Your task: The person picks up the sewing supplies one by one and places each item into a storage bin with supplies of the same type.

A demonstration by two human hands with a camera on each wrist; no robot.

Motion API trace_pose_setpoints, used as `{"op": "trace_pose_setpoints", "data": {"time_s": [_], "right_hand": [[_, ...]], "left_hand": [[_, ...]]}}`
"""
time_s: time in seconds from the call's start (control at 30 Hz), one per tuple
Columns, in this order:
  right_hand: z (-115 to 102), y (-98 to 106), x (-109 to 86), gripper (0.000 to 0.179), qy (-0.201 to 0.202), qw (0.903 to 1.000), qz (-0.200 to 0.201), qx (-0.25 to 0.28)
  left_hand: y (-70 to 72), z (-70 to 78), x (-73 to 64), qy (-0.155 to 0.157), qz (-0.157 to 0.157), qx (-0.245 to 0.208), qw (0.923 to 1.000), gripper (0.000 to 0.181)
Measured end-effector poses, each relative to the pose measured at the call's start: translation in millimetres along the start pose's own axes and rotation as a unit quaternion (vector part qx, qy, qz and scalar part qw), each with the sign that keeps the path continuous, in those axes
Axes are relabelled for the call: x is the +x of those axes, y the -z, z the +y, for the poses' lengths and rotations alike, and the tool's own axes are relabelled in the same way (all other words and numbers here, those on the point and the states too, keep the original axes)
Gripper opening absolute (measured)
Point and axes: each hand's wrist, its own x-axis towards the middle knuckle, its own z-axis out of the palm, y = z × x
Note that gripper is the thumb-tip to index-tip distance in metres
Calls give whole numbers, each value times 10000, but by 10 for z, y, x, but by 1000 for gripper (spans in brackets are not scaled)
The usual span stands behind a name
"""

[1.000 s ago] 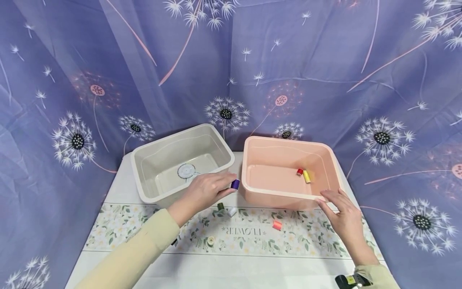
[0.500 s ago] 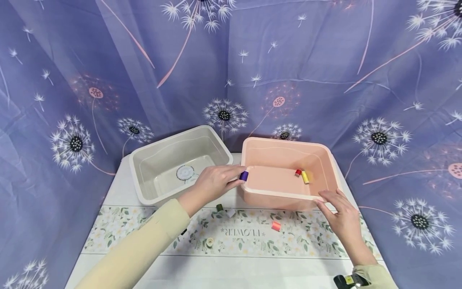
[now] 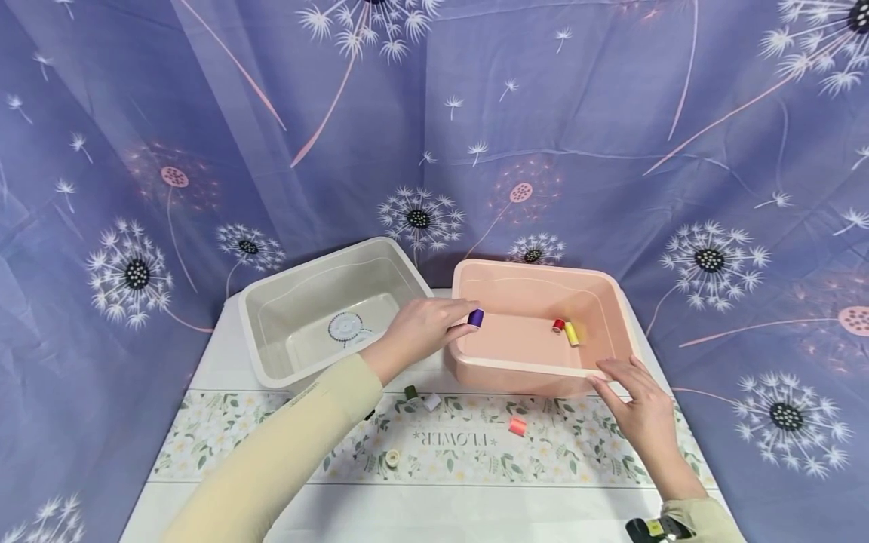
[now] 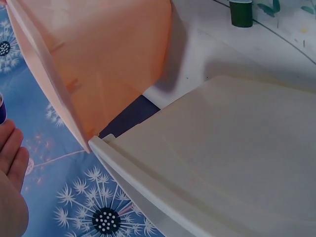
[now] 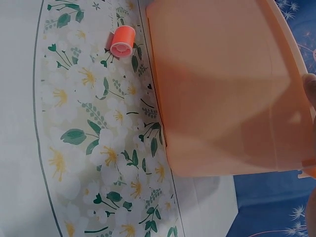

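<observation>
Between thumb and fingers, my left hand (image 3: 424, 332) pinches a purple thread spool (image 3: 476, 318) over the left end of the pink bin (image 3: 523, 368). In the left wrist view only the edge of the purple spool (image 4: 2, 109) shows beside the fingers. My right hand (image 3: 641, 400) grips the pink bin's front rim near its right corner, thumb outside. Inside that bin lie a red spool (image 3: 558, 326) and a yellow spool (image 3: 572, 334), side by side. The right wrist view shows the bin's outer wall (image 5: 222, 98) close to the hand.
A grey bin (image 3: 271, 379) stands left, holding a round white pin wheel (image 3: 345, 327). On the table lie green (image 3: 410, 392), white (image 3: 431, 402), coral (image 3: 517, 427) and cream (image 3: 392, 458) spools. A black item (image 3: 370, 415) is partly behind the left sleeve.
My left hand has carried the purple spool rightward and up, from the gap between the bins to over the pink bin. The right hand stays on the rim.
</observation>
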Motion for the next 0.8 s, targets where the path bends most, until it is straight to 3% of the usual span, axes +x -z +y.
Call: {"op": "trace_pose_setpoints", "data": {"time_s": [0.37,0.5,0.63,0.8], "right_hand": [[-6,-18,10,42,53,9996,195,214],[-3,-28,18,42,46,9995,200,229],[1,-40,19,43,47,9994,206,265],[-1,-44,9,42,32,9992,230,324]], "left_hand": [[-178,-42,315,96,-418,16,9991,41],[-255,-65,424,40,-529,5,9986,30],[-314,-80,537,10,-960,43,9954,20],[-370,-85,689,200,-1650,71,9861,22]]}}
